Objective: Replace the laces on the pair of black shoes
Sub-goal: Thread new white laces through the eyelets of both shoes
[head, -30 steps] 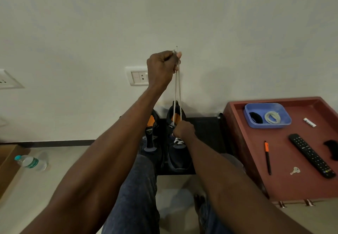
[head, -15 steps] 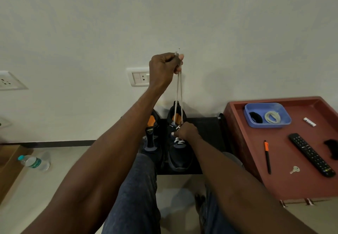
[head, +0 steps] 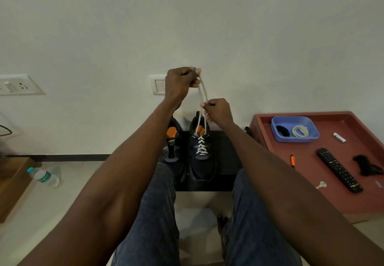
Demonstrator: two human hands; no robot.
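The right hand [head: 218, 111] has come up to pinch the white lace [head: 202, 93] below the left hand [head: 180, 80], which pinches its ends; tying comes next.

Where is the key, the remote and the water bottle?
key [head: 321, 185], head view, on its silver bow.
remote [head: 339, 170], head view, middle of its black body.
water bottle [head: 44, 176], head view, on its label, lying on the floor.
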